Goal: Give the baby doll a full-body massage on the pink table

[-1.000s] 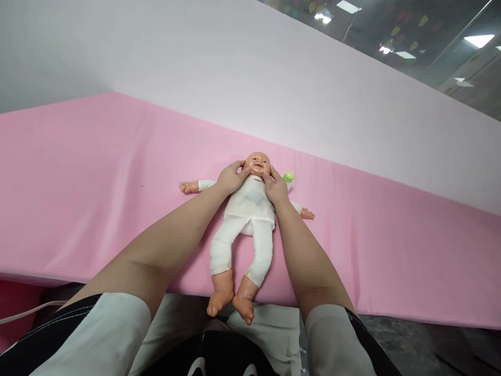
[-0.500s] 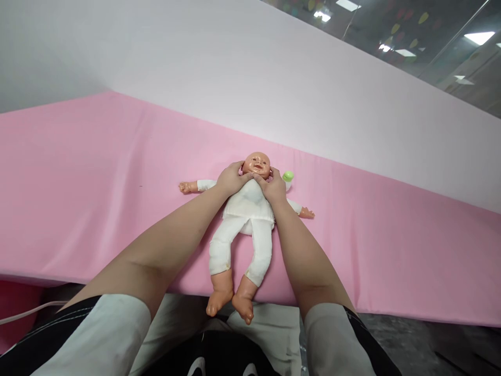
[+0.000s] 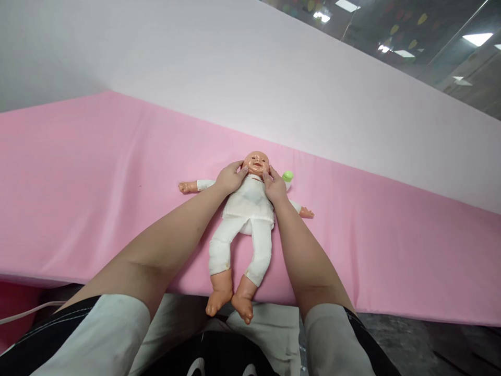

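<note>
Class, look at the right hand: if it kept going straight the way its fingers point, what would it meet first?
The right hand points up along the doll, fingertips already at its cheek, so it would probably press into the doll's head first.

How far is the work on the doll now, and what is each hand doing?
Done: the doll lies on its back on the pink sheet, dressed in white, feet over the near edge. In hand: the left hand and right hand touch both sides of its chin and cheeks. Untouched: the green-capped object beside the head.
</note>
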Tool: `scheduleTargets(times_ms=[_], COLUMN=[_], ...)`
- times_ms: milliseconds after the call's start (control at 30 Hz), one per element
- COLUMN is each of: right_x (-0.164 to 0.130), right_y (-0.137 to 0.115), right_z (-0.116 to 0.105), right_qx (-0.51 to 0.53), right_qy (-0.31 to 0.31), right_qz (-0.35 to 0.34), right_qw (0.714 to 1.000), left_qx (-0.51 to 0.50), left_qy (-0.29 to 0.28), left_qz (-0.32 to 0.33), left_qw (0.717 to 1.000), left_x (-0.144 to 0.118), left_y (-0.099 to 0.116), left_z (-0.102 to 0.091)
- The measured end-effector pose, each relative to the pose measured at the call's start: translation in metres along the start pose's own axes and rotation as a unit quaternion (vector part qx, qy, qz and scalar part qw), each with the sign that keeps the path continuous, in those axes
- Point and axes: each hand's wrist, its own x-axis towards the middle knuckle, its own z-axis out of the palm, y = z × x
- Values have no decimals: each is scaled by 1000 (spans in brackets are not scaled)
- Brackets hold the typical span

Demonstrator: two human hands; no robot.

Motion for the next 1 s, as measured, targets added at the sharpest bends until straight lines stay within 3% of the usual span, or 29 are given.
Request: scheduleTargets(times_ms=[300, 600, 1000], right_x=[-2, -7, 1], right_y=[-3, -21, 3], right_z=[0, -1, -5], right_qx=[7, -89, -9], right_qy=[14, 22, -21], right_qz=[8, 19, 0], right_qw=[1000, 996, 1000], left_qx=[1, 48, 25], left_qy=[-3, -1, 3], left_qz=[13, 24, 9], left_qw=[1000, 999, 1000], left_x=[-2, -5, -3], left_y=[4, 8, 2], left_z=[-2, -1, 1])
